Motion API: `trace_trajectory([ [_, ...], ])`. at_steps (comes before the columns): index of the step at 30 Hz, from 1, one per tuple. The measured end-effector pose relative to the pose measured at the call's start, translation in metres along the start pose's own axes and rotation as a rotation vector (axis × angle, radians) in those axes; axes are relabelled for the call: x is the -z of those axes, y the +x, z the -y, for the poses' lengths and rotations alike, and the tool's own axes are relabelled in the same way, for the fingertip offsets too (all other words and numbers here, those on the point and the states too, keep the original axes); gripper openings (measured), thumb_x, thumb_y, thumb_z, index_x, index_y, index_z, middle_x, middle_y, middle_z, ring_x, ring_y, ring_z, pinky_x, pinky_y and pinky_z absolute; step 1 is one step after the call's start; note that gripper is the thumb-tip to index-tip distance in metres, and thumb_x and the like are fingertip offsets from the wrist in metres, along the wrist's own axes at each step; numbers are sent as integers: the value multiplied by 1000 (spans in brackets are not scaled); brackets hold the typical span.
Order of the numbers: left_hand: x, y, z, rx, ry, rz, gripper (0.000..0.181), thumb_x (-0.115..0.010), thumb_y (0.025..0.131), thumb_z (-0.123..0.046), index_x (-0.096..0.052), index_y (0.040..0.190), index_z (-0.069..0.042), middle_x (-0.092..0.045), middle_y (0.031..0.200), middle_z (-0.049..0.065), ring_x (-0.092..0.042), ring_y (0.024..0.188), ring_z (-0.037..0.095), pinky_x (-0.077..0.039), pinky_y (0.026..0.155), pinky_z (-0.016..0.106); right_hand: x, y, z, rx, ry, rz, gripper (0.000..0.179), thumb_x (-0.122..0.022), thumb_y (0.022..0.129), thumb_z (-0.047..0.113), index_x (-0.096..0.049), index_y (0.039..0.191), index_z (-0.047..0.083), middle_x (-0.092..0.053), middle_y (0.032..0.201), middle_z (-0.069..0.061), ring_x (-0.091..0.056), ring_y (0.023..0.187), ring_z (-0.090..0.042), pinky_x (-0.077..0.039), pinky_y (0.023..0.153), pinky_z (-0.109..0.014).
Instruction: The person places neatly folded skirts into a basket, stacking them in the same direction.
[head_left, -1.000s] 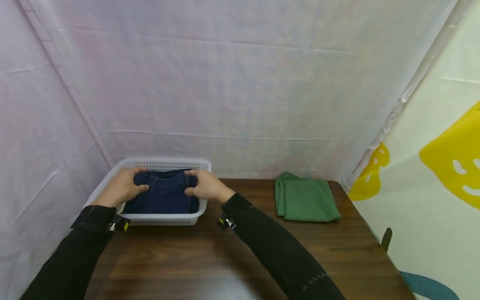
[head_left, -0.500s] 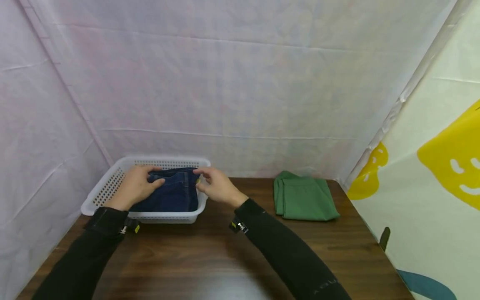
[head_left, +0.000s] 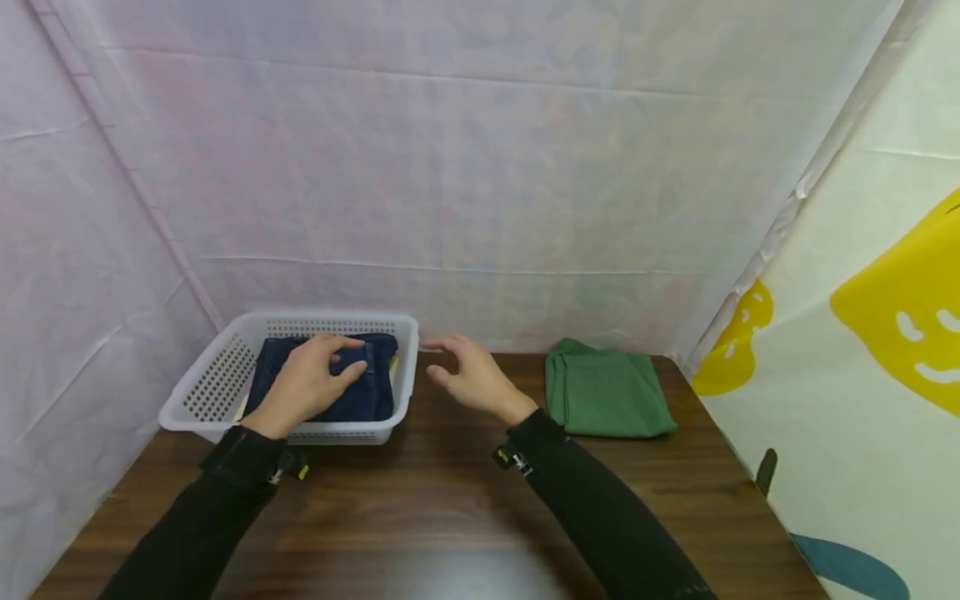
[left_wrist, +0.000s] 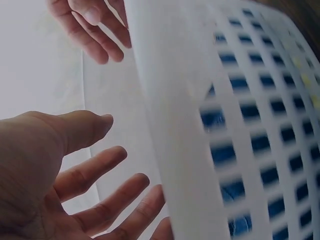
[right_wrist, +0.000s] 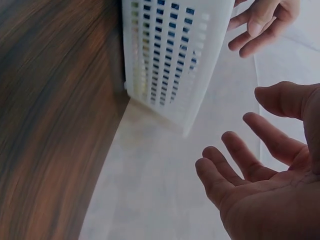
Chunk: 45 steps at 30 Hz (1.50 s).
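Observation:
Folded dark blue jeans (head_left: 375, 387) lie in a white plastic basket (head_left: 176, 412) at the left of the table. My left hand (head_left: 307, 383) hovers over the jeans with relaxed, spread fingers and holds nothing; it hides part of them. Just right of the basket, my right hand (head_left: 476, 379) is held above the table, its fingers loosely bent and nothing between them. In the left wrist view the left hand's fingers (left_wrist: 100, 170) stand above the basket's rim. The right wrist view has the right hand (right_wrist: 270, 175) apart from the basket wall (right_wrist: 160, 55).
A folded green cloth garment (head_left: 611, 396) lies at the right of the brown wooden table (head_left: 420, 508). A pale fabric wall (head_left: 450, 167) rises behind the table's back edge. Something yellowish peeks out beneath the jeans. At the right hangs a sheet with yellow smiling shapes (head_left: 911, 317).
Both hands have let go of the jeans, which now lie in the basket. The right hand has moved right, out past the rim; the left hand has shifted right over the jeans.

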<state>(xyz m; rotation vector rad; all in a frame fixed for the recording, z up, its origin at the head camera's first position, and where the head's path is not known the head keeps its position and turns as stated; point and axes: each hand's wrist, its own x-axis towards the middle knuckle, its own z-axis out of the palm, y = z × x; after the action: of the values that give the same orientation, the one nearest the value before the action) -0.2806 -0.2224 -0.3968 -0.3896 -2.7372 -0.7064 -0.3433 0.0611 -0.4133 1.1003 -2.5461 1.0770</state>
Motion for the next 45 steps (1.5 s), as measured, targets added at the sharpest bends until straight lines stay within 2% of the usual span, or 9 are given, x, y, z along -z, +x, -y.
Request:
trace_trajectory([
  [6,-10,0,-18,-53,-10,-6,42,-64,101,-35,-59,139,-18,-53,134,15,-56,112,34,-47,89,49,13,-18,-15,-9,-36,3,41,-64,101,24,-56,141,25,-51,142,2,-45,134,-16,-38,109,-40],
  [10,-18,-1,-31,-68,-19,-5,42,-64,101,-37,-60,138,-19,-53,135,13,-57,110,31,-48,87,46,19,-32,-26,-19,-73,-13,41,-65,101,25,-56,141,22,-52,142,-1,-46,133,-19,-39,107,-42],
  [16,-30,-2,-49,-99,-13,-25,41,-69,98,-35,-63,135,-17,-56,131,12,-59,106,30,-50,82,45,28,-54,-41,-73,-116,-20,41,-65,101,28,-56,141,25,-50,143,0,-47,132,-18,-43,103,-42],
  [26,-48,-2,-71,-116,-11,-21,42,-68,98,-39,-63,134,-20,-57,127,8,-60,101,25,-52,78,43,45,-86,-67,-97,-144,-75,40,-67,100,23,-60,138,13,-53,139,-8,-51,127,-26,-46,99,-49],
  [31,-60,-2,-80,-156,9,-58,39,-72,95,-35,-66,131,-21,-59,123,4,-59,105,25,-52,79,42,53,-103,-79,-157,-150,-74,42,-67,100,22,-58,140,14,-53,139,-10,-51,126,-29,-45,98,-52],
  [35,-71,-3,-90,-210,33,-67,39,-73,94,-33,-66,130,-21,-60,121,3,-60,96,20,-51,71,36,58,-116,-89,-224,-149,-62,42,-67,100,21,-57,140,15,-50,141,-16,-49,128,-34,-43,100,-56],
  [37,-78,-4,-94,-247,50,-70,39,-74,94,-32,-67,130,-19,-61,120,3,-61,97,20,-51,74,36,62,-121,-95,-269,-157,-57,42,-67,100,22,-57,140,15,-49,141,-18,-48,128,-36,-43,100,-56],
  [41,-91,-4,-103,-297,69,-60,40,-74,94,-35,-67,130,-19,-62,119,2,-60,102,22,-51,80,37,69,-130,-107,-352,-189,-34,44,-66,100,22,-56,140,8,-47,140,-22,-48,127,-39,-43,99,-57],
  [45,-102,-1,-112,-300,75,-19,42,-70,95,-40,-66,132,-21,-61,122,0,-60,105,22,-51,80,40,74,-138,-116,-438,-235,-5,46,-65,101,20,-53,142,3,-45,140,-27,-46,127,-45,-42,98,-59],
])
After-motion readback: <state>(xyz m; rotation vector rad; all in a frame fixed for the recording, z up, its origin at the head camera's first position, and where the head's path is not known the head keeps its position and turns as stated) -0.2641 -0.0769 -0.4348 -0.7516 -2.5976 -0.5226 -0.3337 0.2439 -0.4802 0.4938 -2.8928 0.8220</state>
